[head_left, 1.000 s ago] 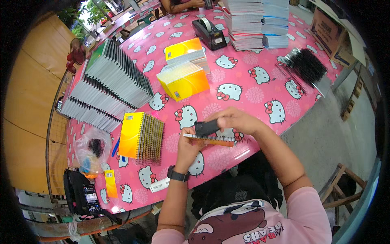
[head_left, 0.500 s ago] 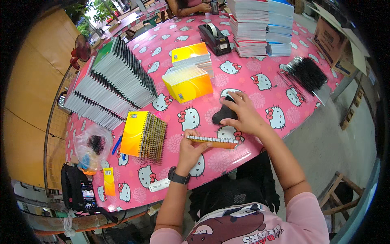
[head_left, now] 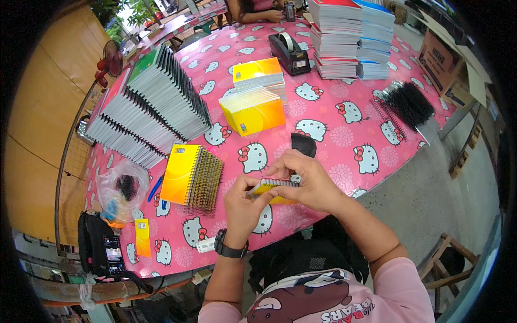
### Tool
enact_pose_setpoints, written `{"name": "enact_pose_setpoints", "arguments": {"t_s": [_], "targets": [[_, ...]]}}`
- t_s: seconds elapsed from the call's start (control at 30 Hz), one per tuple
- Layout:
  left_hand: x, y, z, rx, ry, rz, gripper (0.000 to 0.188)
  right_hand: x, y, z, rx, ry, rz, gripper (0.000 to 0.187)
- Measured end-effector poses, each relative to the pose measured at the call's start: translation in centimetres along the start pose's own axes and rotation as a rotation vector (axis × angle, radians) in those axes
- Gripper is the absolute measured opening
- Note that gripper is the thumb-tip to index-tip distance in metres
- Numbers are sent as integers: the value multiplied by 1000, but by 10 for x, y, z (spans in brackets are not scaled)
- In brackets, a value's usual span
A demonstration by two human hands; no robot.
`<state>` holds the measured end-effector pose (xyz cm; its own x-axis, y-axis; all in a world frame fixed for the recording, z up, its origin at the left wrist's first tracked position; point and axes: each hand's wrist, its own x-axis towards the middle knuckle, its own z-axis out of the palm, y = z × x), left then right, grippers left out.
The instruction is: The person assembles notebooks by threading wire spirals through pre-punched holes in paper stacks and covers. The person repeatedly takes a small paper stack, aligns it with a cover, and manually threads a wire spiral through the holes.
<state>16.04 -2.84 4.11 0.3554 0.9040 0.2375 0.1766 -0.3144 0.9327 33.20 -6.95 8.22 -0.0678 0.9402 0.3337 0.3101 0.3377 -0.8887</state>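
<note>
A small yellow spiral notebook [head_left: 267, 185] is held between both hands above the near table edge, its row of holes and coil facing up. My left hand [head_left: 245, 200] grips its left end, thumb against the edge. My right hand [head_left: 307, 183] is closed on the right end, fingers at the binding. Just beyond my right hand lies a black, curved object [head_left: 304, 144], partly hidden by it. To the left stands a stack of yellow coil-bound notebooks [head_left: 186, 175]. Farther off are yellow notebooks without visible coils [head_left: 253, 113].
Tall rows of black-coiled books [head_left: 156, 102] fill the left. A tape dispenser [head_left: 290, 54] and piled books [head_left: 336, 40] stand at the back. Black coils [head_left: 406, 105] lie at right. A plastic bag [head_left: 123, 188], phone [head_left: 113, 253] and blue pen [head_left: 155, 188] are near left. Another person sits far back.
My right hand has left the black object and come back toward me, onto the notebook. The notebook has turned, with both hands now on it.
</note>
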Motion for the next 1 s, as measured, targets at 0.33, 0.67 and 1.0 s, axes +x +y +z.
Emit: {"name": "enact_pose_setpoints", "arguments": {"t_s": [0.33, 0.67, 1.0], "targets": [[-5, 14, -4, 75, -2, 124, 21, 0, -8, 7, 29, 25, -79, 29], [-5, 14, -8, 108, -28, 268, 18, 1, -11, 4, 31, -63, -86, 28], [-8, 14, -18, -102, -42, 66, 24, 2, -16, 16, -230, -48, -273, 15]]}}
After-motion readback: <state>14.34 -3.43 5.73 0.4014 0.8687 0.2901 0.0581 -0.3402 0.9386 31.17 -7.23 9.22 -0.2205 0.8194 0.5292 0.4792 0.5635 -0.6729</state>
